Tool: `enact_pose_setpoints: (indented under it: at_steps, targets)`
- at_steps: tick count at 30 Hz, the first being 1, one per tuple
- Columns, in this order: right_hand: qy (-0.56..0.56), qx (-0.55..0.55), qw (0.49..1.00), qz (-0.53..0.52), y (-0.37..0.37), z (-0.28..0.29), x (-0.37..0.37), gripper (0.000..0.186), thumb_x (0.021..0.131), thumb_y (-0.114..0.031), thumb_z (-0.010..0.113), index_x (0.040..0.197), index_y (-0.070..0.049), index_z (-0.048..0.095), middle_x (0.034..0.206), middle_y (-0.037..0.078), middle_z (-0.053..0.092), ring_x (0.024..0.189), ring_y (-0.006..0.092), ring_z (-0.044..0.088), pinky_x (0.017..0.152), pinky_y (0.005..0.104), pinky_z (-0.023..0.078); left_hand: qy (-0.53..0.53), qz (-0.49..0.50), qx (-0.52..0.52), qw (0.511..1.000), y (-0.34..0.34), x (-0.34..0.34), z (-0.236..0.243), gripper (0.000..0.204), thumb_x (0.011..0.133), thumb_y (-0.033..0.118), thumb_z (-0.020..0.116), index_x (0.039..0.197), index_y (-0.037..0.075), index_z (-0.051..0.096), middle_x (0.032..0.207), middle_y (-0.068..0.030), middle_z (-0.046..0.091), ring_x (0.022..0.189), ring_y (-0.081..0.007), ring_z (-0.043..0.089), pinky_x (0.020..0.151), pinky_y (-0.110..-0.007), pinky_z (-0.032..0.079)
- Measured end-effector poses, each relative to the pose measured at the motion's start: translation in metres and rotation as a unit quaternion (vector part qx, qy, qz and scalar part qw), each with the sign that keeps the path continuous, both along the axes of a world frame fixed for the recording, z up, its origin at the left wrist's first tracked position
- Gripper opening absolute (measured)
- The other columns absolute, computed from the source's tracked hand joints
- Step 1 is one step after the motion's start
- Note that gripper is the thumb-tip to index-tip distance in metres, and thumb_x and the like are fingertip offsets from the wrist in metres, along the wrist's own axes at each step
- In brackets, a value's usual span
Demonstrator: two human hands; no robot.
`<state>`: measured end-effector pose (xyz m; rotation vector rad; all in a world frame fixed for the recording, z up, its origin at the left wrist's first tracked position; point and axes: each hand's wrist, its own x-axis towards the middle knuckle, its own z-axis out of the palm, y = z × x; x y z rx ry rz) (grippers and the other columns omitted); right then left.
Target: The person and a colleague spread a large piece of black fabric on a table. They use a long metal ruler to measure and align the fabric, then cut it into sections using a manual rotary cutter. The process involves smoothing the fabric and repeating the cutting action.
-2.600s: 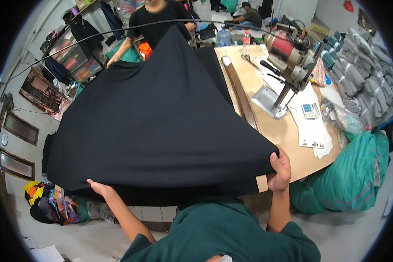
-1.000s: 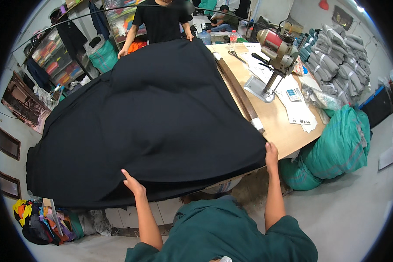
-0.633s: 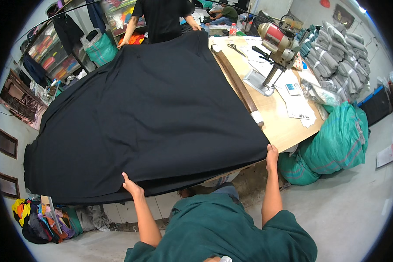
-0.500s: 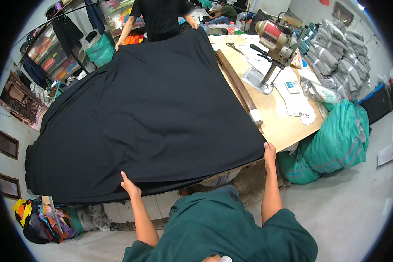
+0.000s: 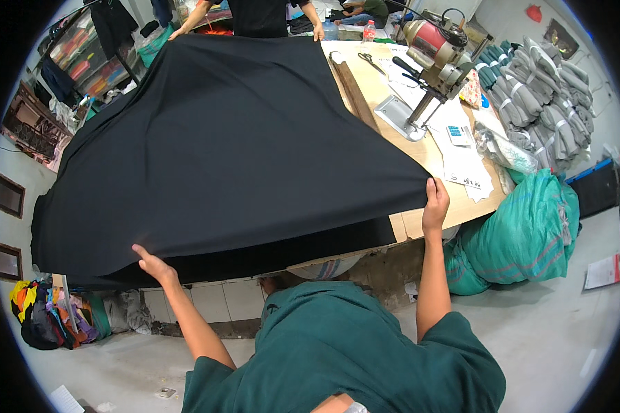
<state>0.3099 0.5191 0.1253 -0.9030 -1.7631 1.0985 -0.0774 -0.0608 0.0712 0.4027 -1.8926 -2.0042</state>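
A wide sheet of black fabric (image 5: pixel 241 144) spreads over the cutting table (image 5: pixel 455 215). My right hand (image 5: pixel 435 205) pinches its near right corner, lifted off the tabletop. Farther left, my left hand (image 5: pixel 156 265) grips the near edge, thumb on top and fingers hidden beneath the fabric. Under the raised edge shows a lower layer of black fabric (image 5: pixel 337 241). Across the table, a co-worker in black (image 5: pixel 260 17) holds the far edge with both hands, one at each far corner.
Right of the fabric stand a cutting machine (image 5: pixel 427 76), scissors (image 5: pixel 372 63), a calculator (image 5: pixel 458 135) and paper sheets (image 5: pixel 465 172). The fabric partly covers a long brown bar (image 5: pixel 355 93). Green sacks (image 5: pixel 530 230) and bundled grey cloth (image 5: pixel 544 96) stack at right; colourful cloth (image 5: pixel 48 313) lies left.
My right hand has risen and moved away from me with the corner, which now covers part of the bar. My left hand has slid left and up. The near edge lifted, showing the lower layer.
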Motion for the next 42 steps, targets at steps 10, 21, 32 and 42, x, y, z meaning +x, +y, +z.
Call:
enact_pose_setpoints:
  at_steps: [10,21,32,42]
  targets:
    - [-0.204,-0.122,0.967,-0.09,-0.054,-0.127,0.05,0.032,0.105,-0.022,0.059,0.108,0.008,0.07,0.093,0.022,0.072,0.086,0.0286,0.066,0.084,0.0399,0.05,-0.218,0.071,-0.074,0.971,-0.05,0.049,-0.128,0.062,0.105,0.057,0.06,0.105,-0.005,0.06,0.108,-0.0116,0.065,0.095,-0.0229,0.059,0.087,-0.042,0.051]
    - [-0.284,-0.161,0.943,-0.067,-0.045,-0.181,0.068,0.037,0.104,-0.028,0.063,0.089,0.006,0.063,0.078,0.016,0.063,0.074,0.0266,0.057,0.073,0.041,0.047,-0.26,-0.02,-0.111,0.959,-0.055,0.051,-0.146,0.055,0.105,0.053,0.059,0.096,-0.001,0.061,0.089,-0.0081,0.064,0.073,-0.0184,0.059,0.062,-0.033,0.049]
    - [-0.161,-0.236,0.958,-0.019,-0.051,-0.127,0.044,0.037,0.109,-0.028,0.061,0.079,-0.008,0.055,0.062,-0.004,0.046,0.05,0.0057,0.039,0.048,0.0265,0.032,-0.183,-0.02,-0.119,0.976,-0.048,0.054,-0.117,0.053,0.104,0.055,0.063,0.092,0.003,0.06,0.081,-0.0038,0.061,0.065,-0.0145,0.055,0.057,-0.031,0.046]
    - [-0.275,-0.168,0.945,-0.047,-0.03,-0.138,0.057,0.038,0.106,-0.028,0.063,0.081,0.002,0.059,0.071,0.004,0.052,0.07,0.0136,0.045,0.067,0.0333,0.041,-0.188,0.002,-0.056,0.981,-0.059,0.049,-0.103,0.05,0.104,0.051,0.064,0.09,0.004,0.058,0.075,-0.0036,0.06,0.056,-0.0143,0.051,0.054,-0.028,0.044]
